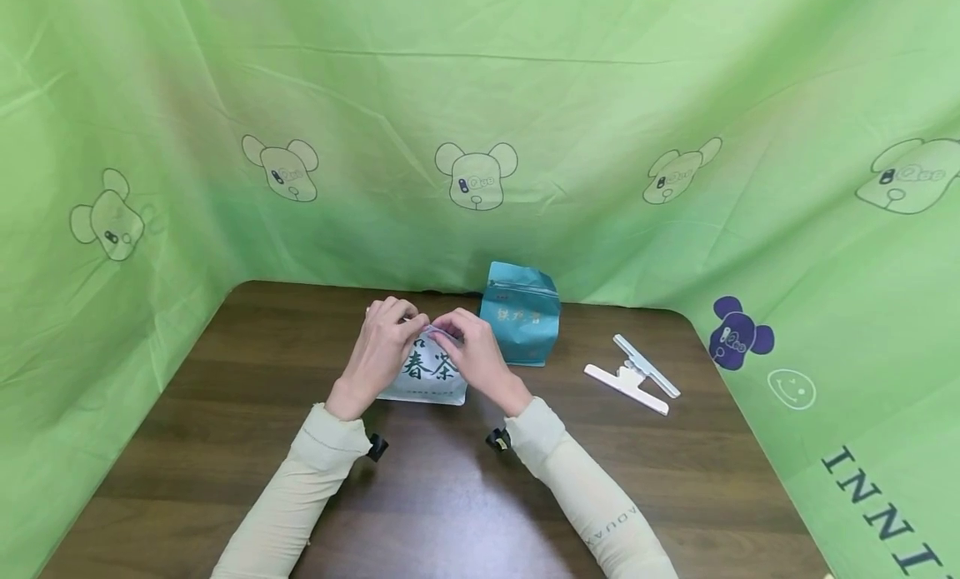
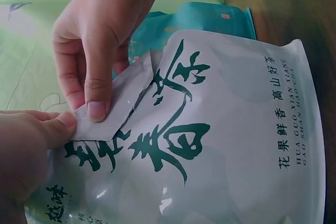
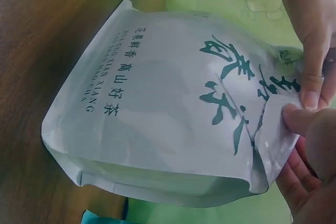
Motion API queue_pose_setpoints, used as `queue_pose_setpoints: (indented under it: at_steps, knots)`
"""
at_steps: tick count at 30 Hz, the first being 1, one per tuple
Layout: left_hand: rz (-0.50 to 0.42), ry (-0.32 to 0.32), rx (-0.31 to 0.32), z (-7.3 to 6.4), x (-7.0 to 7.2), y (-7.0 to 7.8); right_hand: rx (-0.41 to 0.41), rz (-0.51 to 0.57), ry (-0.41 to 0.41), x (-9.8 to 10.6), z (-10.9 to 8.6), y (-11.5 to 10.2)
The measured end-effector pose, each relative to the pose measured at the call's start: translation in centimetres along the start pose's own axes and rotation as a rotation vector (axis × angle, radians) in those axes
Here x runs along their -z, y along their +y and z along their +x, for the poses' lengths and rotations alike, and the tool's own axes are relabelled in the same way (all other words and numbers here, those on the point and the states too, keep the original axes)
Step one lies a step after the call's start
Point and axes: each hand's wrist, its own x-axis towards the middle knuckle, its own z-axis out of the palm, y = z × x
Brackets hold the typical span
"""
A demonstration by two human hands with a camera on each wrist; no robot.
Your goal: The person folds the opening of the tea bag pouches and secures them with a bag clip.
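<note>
A white tea bag (image 1: 427,383) with large green characters stands on the table between my two hands. In the left wrist view, a corner of the bag's top is folded down into a pale flap (image 2: 118,106). My right hand (image 1: 480,354) pinches that flap, its thumb (image 2: 98,87) pressed on the front and the fingers behind. My left hand (image 1: 382,341) pinches the top edge beside it; the thumb tips of both hands lie close together in the right wrist view. Part of the bag's top is hidden by the hands.
A teal bag (image 1: 525,321) stands upright just behind and right of the white one. Two white clips (image 1: 630,387), or one wide clip with two long bars, lie on the brown table (image 1: 435,512) to the right. Green printed cloth (image 1: 480,87) surrounds the table's back and sides.
</note>
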Motion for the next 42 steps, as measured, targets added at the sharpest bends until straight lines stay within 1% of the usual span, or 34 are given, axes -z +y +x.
queue_pose_setpoints:
  at_steps: [7,14,19,23,27,30,34,39,42]
  knots:
    - [0.017,0.004,0.001,0.1,0.0,0.1,0.003,0.025,-0.010,0.0,0.1,0.5]
    - [0.020,-0.002,0.000,0.1,0.1,0.0,-0.038,0.099,-0.053,0.1,0.5,0.6]
    - [0.027,-0.009,-0.014,0.2,0.1,-0.1,-0.026,0.160,-0.063,0.6,0.9,0.4]
    - [0.028,-0.023,-0.009,0.2,0.2,-0.3,-0.028,0.175,-0.073,0.8,1.0,0.3]
    - [0.056,-0.047,-0.004,0.0,0.3,-0.2,-0.048,0.174,-0.088,0.8,0.9,0.4]
    - [0.095,-0.057,-0.004,-0.1,0.4,0.0,-0.060,0.176,-0.087,0.9,0.6,0.4]
    - [0.122,-0.034,0.006,-0.3,0.5,0.2,-0.059,0.181,-0.075,0.8,0.4,0.5]
    - [0.130,-0.010,0.023,-0.4,0.6,0.2,-0.041,0.195,-0.055,0.5,0.3,0.8]
    - [0.133,-0.007,0.030,-0.4,0.5,0.1,-0.059,0.201,-0.043,0.4,0.2,0.9]
